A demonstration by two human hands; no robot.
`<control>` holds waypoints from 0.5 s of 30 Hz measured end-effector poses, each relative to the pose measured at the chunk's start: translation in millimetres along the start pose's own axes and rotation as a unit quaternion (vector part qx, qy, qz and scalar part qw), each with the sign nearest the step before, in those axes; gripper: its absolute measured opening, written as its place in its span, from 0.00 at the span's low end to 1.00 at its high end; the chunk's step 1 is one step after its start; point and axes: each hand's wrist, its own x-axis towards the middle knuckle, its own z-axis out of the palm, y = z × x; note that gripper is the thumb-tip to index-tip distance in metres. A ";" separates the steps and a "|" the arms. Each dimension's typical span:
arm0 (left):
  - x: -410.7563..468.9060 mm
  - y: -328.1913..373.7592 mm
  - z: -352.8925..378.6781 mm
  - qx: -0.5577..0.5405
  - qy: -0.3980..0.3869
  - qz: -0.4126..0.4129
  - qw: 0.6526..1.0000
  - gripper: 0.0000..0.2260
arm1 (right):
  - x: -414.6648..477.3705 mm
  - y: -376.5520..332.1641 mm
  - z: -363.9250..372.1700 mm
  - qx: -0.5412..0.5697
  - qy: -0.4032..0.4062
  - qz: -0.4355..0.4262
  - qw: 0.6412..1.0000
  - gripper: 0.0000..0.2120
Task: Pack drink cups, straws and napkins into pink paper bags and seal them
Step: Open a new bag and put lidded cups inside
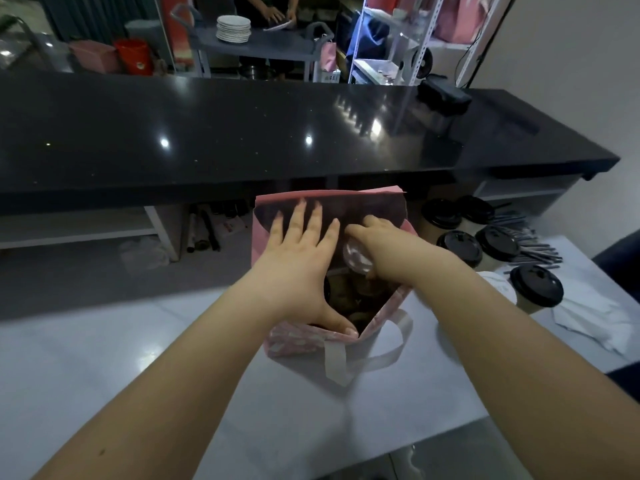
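The left hand [298,268] lies flat over the mouth of the pink paper bag [298,344]. Its fingers are straight and fanned against the inside of the far wall, and its thumb reaches back to the near rim. Beside it the right hand [384,244] is inside the bag's mouth, with fingers and thumb curled round a round pink-and-white thing [356,258]; what that thing is cannot be told. The bag stands upright and unsealed on the white table [104,358] directly under both hands, and its white handles [335,363] droop toward the person. The space under the hands is dim. Brownish rounded shapes show there, but both hands cover much of it and the contents cannot be made out. Just right of the right hand stand five cups [536,287] with black lids. Dark straws [533,244] are heaped behind the cups, and crumpled white napkins [588,317] lie beside the nearest one. Beyond the fingertips runs a glossy black counter [242,133].
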 end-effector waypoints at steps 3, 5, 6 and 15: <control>-2.0 2.3 1.3 0.005 0.001 0.000 1.000 0.66 | 3.0 -6.4 12.0 0.030 0.002 -0.003 1.000 0.39; -3.5 2.3 2.3 0.008 0.004 -0.004 1.000 0.66 | 1.6 -7.3 19.8 0.033 -0.003 -0.009 0.999 0.39; -4.3 2.1 3.0 0.010 0.007 -0.007 1.000 0.66 | 0.3 -6.3 23.7 0.028 -0.006 -0.013 0.999 0.40; -11.5 -1.2 9.0 -0.019 0.016 -0.028 0.999 0.66 | -9.7 -6.8 31.1 0.040 0.005 -0.019 0.999 0.37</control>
